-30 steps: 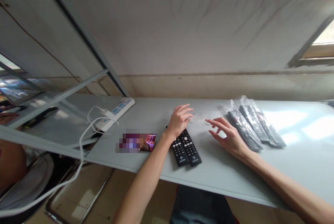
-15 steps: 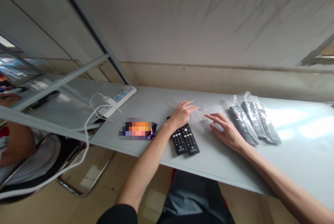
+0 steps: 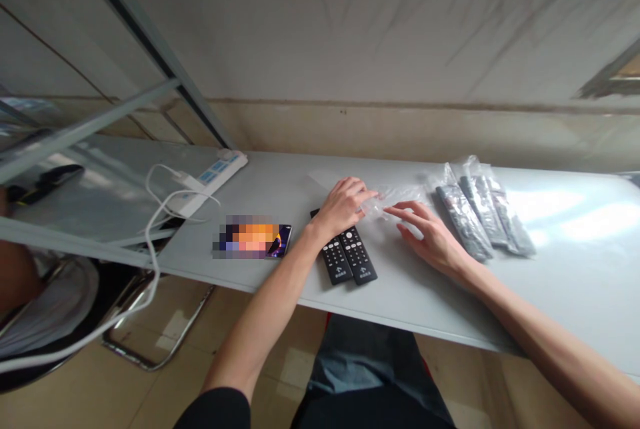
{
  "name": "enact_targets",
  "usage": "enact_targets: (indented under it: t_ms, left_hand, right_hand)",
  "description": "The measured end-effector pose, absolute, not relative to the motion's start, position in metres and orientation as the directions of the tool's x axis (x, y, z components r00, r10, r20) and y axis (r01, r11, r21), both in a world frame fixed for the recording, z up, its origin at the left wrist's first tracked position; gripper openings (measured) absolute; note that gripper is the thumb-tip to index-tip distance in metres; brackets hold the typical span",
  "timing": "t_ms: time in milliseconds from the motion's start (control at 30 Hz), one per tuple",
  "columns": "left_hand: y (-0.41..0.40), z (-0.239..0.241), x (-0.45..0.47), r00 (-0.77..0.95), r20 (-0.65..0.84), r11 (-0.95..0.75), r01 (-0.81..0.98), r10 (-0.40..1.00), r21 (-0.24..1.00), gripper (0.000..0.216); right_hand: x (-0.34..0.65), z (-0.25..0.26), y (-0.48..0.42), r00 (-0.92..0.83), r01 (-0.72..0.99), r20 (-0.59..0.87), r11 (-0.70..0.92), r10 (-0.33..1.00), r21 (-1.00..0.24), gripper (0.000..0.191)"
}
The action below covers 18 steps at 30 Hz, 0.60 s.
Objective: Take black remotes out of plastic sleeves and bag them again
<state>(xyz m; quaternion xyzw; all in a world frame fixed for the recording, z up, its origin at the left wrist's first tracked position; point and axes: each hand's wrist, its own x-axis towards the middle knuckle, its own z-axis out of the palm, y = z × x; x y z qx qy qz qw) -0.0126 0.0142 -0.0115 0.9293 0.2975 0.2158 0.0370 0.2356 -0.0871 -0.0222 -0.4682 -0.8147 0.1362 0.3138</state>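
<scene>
In the head view, thin clear plastic (image 3: 405,194) lies crumpled and glossy on the grey table (image 3: 565,302), between and beyond the hands. Two black remotes (image 3: 357,252) with pale buttons lie side by side, partly under the left forearm. The left hand (image 3: 345,206) bends palm-down over their far ends, fingers curled at the plastic; whether it grips, I cannot tell. The right hand (image 3: 425,232) is loosely spread, thumb apart, index fingertip at the plastic's edge, beside bagged remotes (image 3: 463,222). Each bare remote bears a pale arrow-like mark (the characters beneath are too small to read).
</scene>
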Motion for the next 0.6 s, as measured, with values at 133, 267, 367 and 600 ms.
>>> enact_targets:
  t_ms: [133,267,367,600]
  left_hand:
    - [0.0152,-0.013,-0.0117,0.741,0.404,-0.842,0.507,0.536,0.187,0.032]
    - [0.0146,-0.0126,-0.0101,0.757,0.389,-0.85,0.489,0.525,0.196,0.031]
    - [0.0127,-0.0124,-0.0083,0.764,0.361,-0.845,0.493,0.534,0.207,0.041]
    - [0.0074,-0.011,-0.0039,0.778,0.358,-0.856,0.485,0.516,0.178,0.044]
  right_hand:
    - [0.238,-0.0231,-0.0855,-0.363,0.672,0.395,0.531,0.844,-0.515,0.046]
    - [0.2387,-0.0241,-0.0853,-0.372,0.674,0.379,0.528,0.847,-0.517,0.045]
    - [0.2386,-0.0253,-0.0856,-0.38,0.685,0.363,0.523,0.851,-0.507,0.046]
    - [0.2361,-0.0254,-0.0853,-0.416,0.664,0.393,0.569,0.82,-0.485,0.048]
